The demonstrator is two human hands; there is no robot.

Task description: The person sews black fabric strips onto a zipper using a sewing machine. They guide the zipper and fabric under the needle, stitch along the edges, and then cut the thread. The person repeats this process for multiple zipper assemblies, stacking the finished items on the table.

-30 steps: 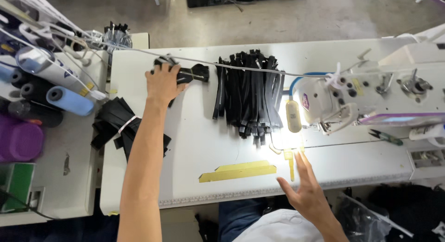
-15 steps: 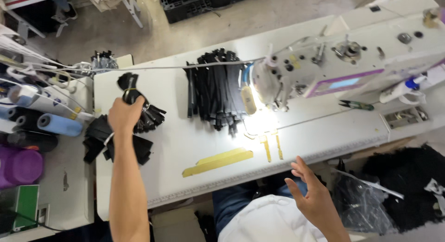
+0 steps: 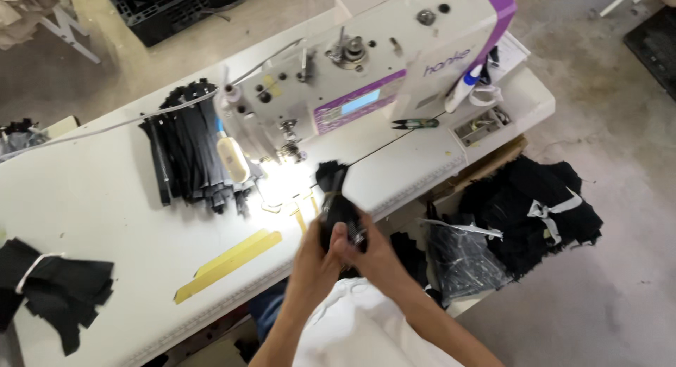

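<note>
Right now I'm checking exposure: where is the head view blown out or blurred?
Head view: the machine lamp's glare whitens the table under the sewing machine needle; both hands, left hand and right hand, and their black fabric bundle look slightly motion-blurred.

Single head-worn view, looking steeply down and slightly forward from above the seated person onto the white counter (image 3: 105, 198), at arm's-length range, with the sewing machine (image 3: 380, 57) at upper centre and the concrete floor (image 3: 620, 163) filling the right side.

You had a white sewing machine (image 3: 366, 64), black strips (image 3: 186, 152), a yellow ruler (image 3: 229, 265) and snips (image 3: 412, 123) on the table (image 3: 91, 198).
</note>
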